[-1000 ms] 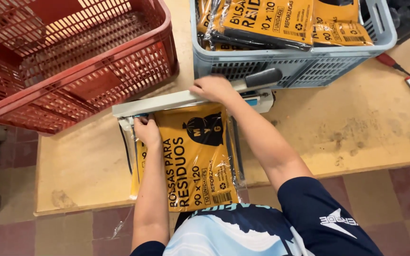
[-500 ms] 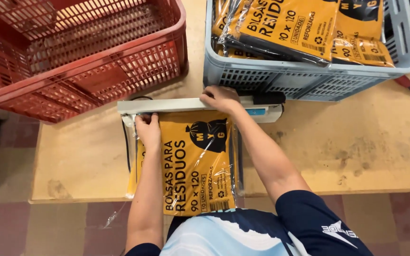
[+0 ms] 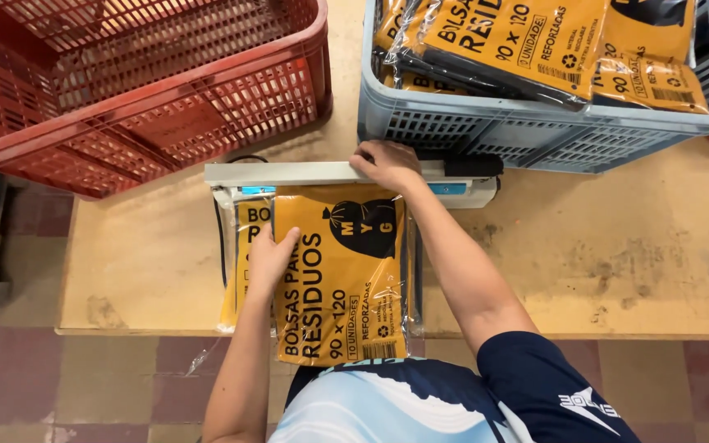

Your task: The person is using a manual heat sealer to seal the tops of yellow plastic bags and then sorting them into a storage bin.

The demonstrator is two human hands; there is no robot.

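A white bar-type heat sealer [image 3: 289, 173] lies across the wooden table, its arm pressed down. My right hand [image 3: 386, 162] rests on top of that arm, palm down, near its black handle [image 3: 471, 166]. Under the arm sticks out a yellow packet of black bin bags in clear plastic [image 3: 346, 279], its near end hanging over the table edge. My left hand [image 3: 271, 259] lies flat on the packet's left side, fingers spread. A second yellow packet [image 3: 244, 246] shows beneath it at the left.
A red plastic crate [image 3: 125, 90] stands at the back left. A grey crate [image 3: 535, 131] at the back right holds several more yellow packets [image 3: 519, 41]. The wooden table [image 3: 617, 246] ends just below the sealer; tiled floor lies beyond.
The sealer arm has come down from tilted to flat under my right hand. My left hand slid from the packet's top corner down along its left side.
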